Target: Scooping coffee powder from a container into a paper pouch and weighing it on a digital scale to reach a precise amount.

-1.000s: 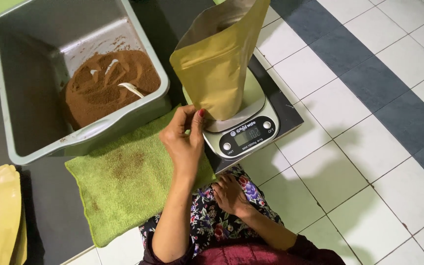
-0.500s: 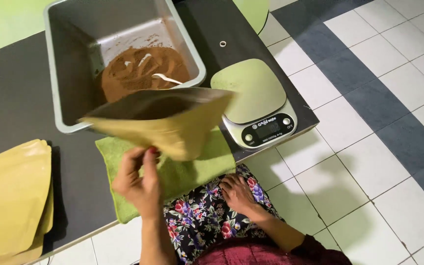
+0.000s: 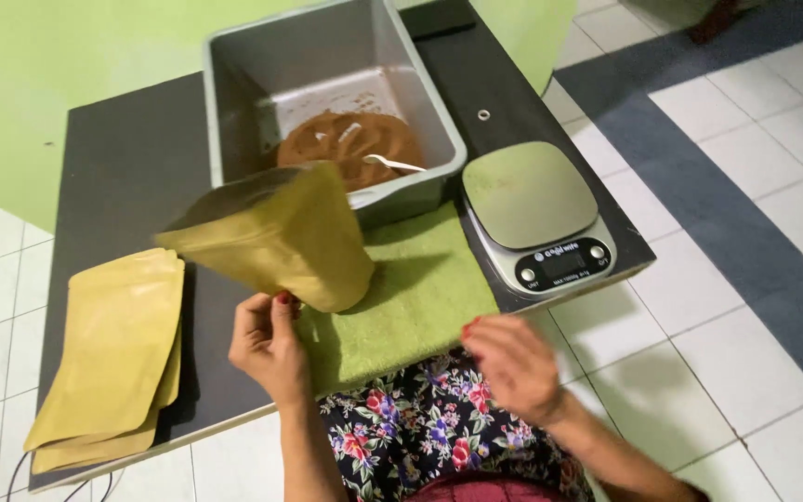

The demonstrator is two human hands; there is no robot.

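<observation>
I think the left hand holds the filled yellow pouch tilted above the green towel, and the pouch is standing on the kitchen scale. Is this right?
Not quite. The left hand does hold the yellow pouch tilted above the green towel, but the pouch is not on the kitchen scale; the head view shows the scale's platform bare, with the pouch in the air to its left.

left hand (image 3: 269, 342) holding tilted pouch (image 3: 276, 237), scale (image 3: 539, 214)

Mustard-yellow pouch (image 3: 276, 237), green towel (image 3: 420, 288), grey tub (image 3: 327, 74) of brown powder (image 3: 346, 144), floral-patterned dress (image 3: 439, 428)
</observation>
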